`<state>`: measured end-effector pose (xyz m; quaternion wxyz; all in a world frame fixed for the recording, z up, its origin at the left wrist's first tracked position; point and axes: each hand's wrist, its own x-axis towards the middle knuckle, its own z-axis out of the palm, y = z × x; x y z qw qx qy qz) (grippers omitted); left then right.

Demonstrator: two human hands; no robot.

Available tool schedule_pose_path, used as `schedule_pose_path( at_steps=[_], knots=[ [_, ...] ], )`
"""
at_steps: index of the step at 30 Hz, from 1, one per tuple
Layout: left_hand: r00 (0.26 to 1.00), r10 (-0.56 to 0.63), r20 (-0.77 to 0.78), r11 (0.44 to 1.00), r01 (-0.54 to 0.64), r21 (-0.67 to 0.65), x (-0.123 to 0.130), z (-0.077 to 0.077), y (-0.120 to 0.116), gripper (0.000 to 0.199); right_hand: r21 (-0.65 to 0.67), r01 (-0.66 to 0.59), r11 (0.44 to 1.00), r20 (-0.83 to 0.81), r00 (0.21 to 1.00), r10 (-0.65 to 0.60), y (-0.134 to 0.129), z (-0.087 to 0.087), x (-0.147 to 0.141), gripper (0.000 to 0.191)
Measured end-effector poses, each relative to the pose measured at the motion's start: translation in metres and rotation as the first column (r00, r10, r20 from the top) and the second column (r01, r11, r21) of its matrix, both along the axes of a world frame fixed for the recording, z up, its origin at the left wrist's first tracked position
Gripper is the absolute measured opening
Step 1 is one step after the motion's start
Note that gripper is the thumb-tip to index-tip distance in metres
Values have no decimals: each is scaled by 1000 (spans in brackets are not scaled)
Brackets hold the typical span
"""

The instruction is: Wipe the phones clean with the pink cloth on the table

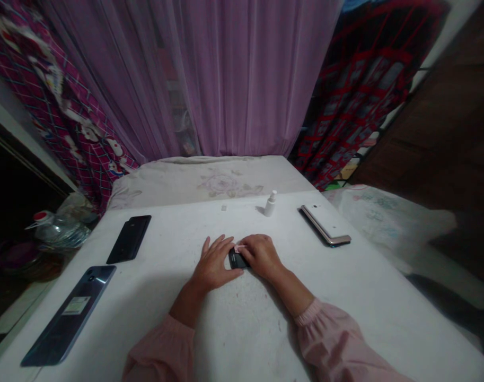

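Observation:
A small dark phone (237,260) lies on the white table in front of me. My left hand (214,266) grips its left end, the thumb along the near edge and the fingers at the far edge. On the phone's surface, my right hand (262,255) presses down with bent fingers. A small pale pink piece, like a cloth or tissue (238,248), shows between those fingers and the phone; most of it is hidden under the hand. The phone's right end is covered too.
A white spray bottle (270,204) stands beyond my hands, near a small grey square (223,208). Stacked phones (325,224) lie at the right. On the left are black phones (129,239) and a blue-grey phone (70,317). Purple curtains (249,79) hang behind the table.

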<state>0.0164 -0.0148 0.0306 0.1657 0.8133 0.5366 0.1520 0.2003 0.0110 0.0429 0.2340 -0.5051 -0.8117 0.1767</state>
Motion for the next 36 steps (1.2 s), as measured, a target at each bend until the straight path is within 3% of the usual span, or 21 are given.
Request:
schedule_pose_path(
  at_steps=[12, 17, 23, 26, 36],
  knots=[
    [1000, 7, 19, 1000, -7, 10, 0, -1, 0, 62, -58, -285, 957, -88, 956, 280, 6, 8, 24, 4],
    [1000, 6, 14, 1000, -7, 9, 0, -1, 0, 62, -18, -232, 973, -93, 969, 229, 6, 3, 20, 4],
    [1000, 5, 17, 1000, -6, 13, 0, -1, 0, 64, -7, -34, 999, -34, 999, 33, 2, 0, 5, 10],
    [1000, 5, 18, 1000, -5, 10, 0, 0, 0, 64, -17, -7, 1000, -32, 999, 6, 3, 1, 3, 13],
    [999, 11, 32, 1000, -11, 16, -1, -1, 1, 59, -144, -308, 940, -152, 946, 287, 12, 10, 33, 5]
  ],
)
